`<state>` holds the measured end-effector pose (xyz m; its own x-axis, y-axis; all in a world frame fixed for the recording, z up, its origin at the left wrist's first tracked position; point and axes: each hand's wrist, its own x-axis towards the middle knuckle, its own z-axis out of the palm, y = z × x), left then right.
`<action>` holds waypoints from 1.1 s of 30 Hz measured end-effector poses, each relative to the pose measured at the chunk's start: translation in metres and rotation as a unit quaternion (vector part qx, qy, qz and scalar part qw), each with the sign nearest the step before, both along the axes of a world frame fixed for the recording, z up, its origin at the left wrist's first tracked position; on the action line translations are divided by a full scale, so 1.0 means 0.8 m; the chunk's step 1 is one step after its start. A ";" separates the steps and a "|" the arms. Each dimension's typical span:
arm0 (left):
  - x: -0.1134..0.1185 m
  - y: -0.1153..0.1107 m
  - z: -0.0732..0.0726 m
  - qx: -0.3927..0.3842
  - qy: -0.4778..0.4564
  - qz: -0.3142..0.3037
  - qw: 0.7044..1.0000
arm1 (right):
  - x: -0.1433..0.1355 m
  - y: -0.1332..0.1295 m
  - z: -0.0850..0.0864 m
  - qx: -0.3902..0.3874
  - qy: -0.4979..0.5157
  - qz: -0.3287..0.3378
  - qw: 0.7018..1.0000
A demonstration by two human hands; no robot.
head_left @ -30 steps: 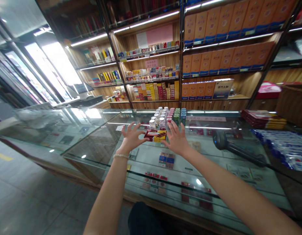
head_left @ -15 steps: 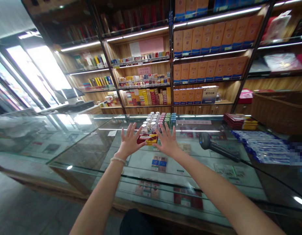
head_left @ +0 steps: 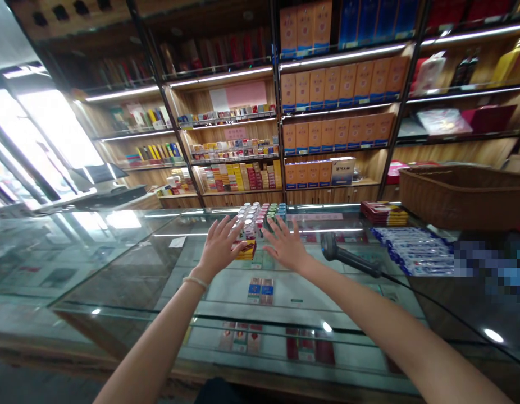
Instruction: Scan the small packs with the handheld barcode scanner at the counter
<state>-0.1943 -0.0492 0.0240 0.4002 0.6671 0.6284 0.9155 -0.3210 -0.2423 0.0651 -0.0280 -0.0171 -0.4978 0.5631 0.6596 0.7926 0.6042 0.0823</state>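
Observation:
Both arms reach forward over a glass display counter (head_left: 226,269). My left hand (head_left: 222,247), with a pale bracelet at the wrist, has its fingers spread and holds nothing. Partly behind its thumb lies a yellow and dark red packet (head_left: 246,250); whether they touch I cannot tell. My right hand (head_left: 286,245) is likewise spread and holds nothing. Just beyond the hands stand rows of small white-capped bottles (head_left: 249,216) and pink, green and blue containers (head_left: 272,211), partly covered by the fingers.
A black handheld scanner (head_left: 348,257) with a cable lies right of my right hand. Farther right are blue-and-white packets (head_left: 415,249), a stack of red and yellow packets (head_left: 384,213) and a brown basket (head_left: 462,196). Shelves of orange boxes (head_left: 340,87) line the back wall.
The view has turned to the right and tilted up a little, so more of the basket and right shelves show. The hands stay spread, slightly farther apart.

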 end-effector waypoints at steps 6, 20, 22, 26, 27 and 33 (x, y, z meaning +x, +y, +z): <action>0.072 -0.002 0.018 -0.005 -0.018 -0.039 0.999 | 0.081 -0.013 0.026 0.024 -0.007 -0.048 0.999; 0.244 0.014 0.003 0.004 -0.054 -0.093 0.994 | 0.234 -0.041 0.030 0.057 -0.016 -0.134 0.989; 0.261 0.017 0.003 0.004 -0.059 -0.100 0.993 | 0.254 -0.045 0.027 0.059 -0.012 -0.146 0.987; 0.290 0.021 0.005 -0.005 -0.064 -0.112 0.992 | 0.289 -0.051 0.021 0.059 0.001 -0.172 0.983; 0.296 0.022 0.005 -0.007 -0.065 -0.116 0.991 | 0.296 -0.052 0.019 0.058 0.002 -0.177 0.982; 0.321 0.032 0.012 -0.017 -0.068 -0.131 0.989 | 0.338 -0.048 0.013 0.049 0.010 -0.205 0.977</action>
